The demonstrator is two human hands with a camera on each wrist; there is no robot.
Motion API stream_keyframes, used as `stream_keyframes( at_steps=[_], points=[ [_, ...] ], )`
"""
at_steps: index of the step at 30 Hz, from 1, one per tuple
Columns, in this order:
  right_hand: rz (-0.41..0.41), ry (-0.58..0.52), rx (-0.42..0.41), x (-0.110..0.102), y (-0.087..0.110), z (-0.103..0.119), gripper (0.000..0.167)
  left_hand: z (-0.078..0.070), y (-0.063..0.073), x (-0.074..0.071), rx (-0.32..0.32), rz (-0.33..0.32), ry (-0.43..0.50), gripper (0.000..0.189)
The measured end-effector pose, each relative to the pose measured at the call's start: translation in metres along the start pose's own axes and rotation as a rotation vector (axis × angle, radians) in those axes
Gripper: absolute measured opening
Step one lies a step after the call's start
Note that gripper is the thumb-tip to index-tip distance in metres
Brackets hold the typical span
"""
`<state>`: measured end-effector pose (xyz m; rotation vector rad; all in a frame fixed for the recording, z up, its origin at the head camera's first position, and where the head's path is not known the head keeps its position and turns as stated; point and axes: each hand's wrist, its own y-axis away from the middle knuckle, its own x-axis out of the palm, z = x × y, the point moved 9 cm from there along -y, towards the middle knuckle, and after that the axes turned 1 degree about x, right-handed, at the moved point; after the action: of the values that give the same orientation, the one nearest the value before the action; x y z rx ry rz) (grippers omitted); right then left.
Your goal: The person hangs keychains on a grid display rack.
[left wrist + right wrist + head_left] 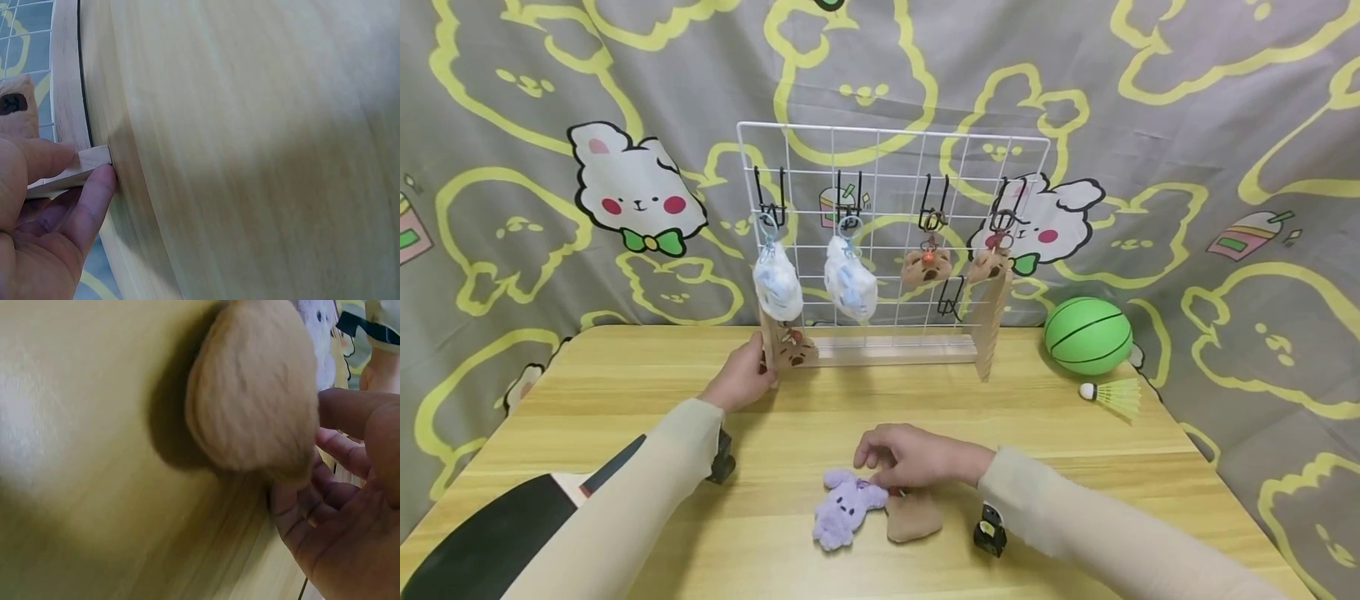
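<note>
My left hand [743, 375] grips the wooden end support [78, 170] of a white wire grid rack [895, 133], thumb on one face and fingers on the other. Near the front of the table my right hand [917, 456] pinches the upper edge of a brown plush keychain [253, 387], whose front faces away from the right wrist view. Beside it a purple plush keychain [841, 510] lies face up. On the rack's hooks hang two white-and-blue plush keychains [777, 283] and two brown plush keychains [927, 265]; another brown plush [795, 350] hangs low, by my left hand.
A green ball [1087, 335] and a yellow shuttlecock [1112, 395] are at the table's right side. One black hook [950, 297] low on the grid bears nothing. A dark paddle-shaped object [512, 537] lies under my left forearm. A patterned curtain [1247, 333] hangs behind.
</note>
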<state>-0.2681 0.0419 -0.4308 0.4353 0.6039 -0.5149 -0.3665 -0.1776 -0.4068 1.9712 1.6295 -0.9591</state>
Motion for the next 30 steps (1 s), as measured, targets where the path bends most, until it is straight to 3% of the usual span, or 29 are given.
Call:
stream_keyframes(
  at_steps=[11, 20, 27, 30],
  points=[
    [-0.042, 0.173, -0.018, 0.003, 0.000, 0.011, 0.004, -0.001, 0.000, 0.000, -0.002, -0.005, 0.006, 0.054],
    [-0.052, 0.138, 0.092, 0.005, -0.002, 0.008, 0.012, 0.003, -0.001, 0.000, -0.005, -0.012, -0.001, 0.052],
    [-0.066, 0.102, 0.072, 0.002, 0.000, 0.004, 0.011, 0.003, -0.002, 0.000, 0.011, -0.022, -0.006, 0.040],
    [-0.087, 0.060, 0.051, -0.002, 0.001, 0.001, 0.011, 0.003, -0.002, 0.001, 0.009, -0.013, -0.004, 0.044]
  ],
)
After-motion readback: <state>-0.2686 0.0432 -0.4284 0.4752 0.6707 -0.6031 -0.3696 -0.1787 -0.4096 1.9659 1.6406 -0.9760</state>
